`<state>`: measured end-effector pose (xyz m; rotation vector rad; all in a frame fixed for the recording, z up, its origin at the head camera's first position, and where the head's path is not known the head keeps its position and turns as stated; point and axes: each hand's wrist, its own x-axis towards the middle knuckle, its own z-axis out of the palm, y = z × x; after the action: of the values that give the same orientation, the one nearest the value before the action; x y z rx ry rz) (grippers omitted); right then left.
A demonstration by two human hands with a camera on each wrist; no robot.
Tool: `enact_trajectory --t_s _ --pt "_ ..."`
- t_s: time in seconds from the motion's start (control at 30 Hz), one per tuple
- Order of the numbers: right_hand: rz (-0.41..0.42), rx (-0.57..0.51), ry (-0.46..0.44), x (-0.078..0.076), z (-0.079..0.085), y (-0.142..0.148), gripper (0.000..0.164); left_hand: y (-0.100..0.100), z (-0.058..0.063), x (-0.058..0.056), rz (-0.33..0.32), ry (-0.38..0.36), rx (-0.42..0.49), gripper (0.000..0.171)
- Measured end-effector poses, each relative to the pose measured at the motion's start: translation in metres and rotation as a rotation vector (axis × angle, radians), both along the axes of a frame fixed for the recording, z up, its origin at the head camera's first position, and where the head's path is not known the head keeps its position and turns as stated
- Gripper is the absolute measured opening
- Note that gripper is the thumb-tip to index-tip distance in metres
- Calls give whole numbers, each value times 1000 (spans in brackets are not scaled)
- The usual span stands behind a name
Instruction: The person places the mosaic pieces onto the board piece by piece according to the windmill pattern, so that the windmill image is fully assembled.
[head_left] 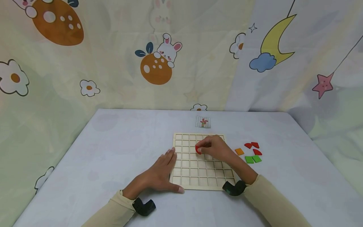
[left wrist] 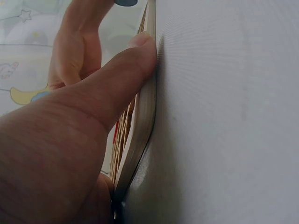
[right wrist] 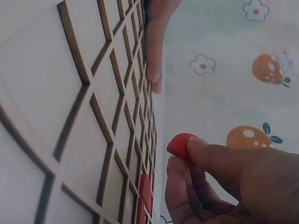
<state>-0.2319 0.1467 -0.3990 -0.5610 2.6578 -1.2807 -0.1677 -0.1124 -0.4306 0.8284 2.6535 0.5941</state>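
My right hand (head_left: 214, 147) pinches a small red tile (right wrist: 180, 145) with a curved edge between thumb and fingertips, held over the back half of a pale wooden grid board (head_left: 194, 181). In the right wrist view, red pieces (right wrist: 145, 189) sit in the grid beyond the held tile; in the head view my right hand covers part of that area. My left hand (head_left: 160, 171) rests at the board's front left corner, its straight fingers along the left side and the thumb (left wrist: 135, 58) against the near edge.
Right of the board lie several red tiles (head_left: 257, 152), an orange square (head_left: 239, 151) and two green tiles (head_left: 249, 160). Behind the board is a small card (head_left: 203, 121) with a gridded pinwheel picture. A patterned cloth (head_left: 119, 56) hangs behind the white table (head_left: 122, 138).
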Motion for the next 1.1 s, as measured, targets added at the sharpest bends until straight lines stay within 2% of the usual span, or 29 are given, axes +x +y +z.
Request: enact_trajectory --t_s 0.17,0.37,0.67,0.87,1.1 --pt "44 80 -10 -2 -5 -11 16 1 -1 -1 2 -2 -17 129" --pt "69 115 -24 -3 -10 -19 13 1 -2 -1 5 -6 -22 130" --pt "63 228 37 -2 -10 -24 9 -1 -5 -2 0 2 -5 131" --pt "104 262 69 -2 -11 -23 8 -2 -8 -3 -7 12 28 132" --pt "127 284 94 0 -9 -22 8 -1 -1 -1 -12 5 26 129"
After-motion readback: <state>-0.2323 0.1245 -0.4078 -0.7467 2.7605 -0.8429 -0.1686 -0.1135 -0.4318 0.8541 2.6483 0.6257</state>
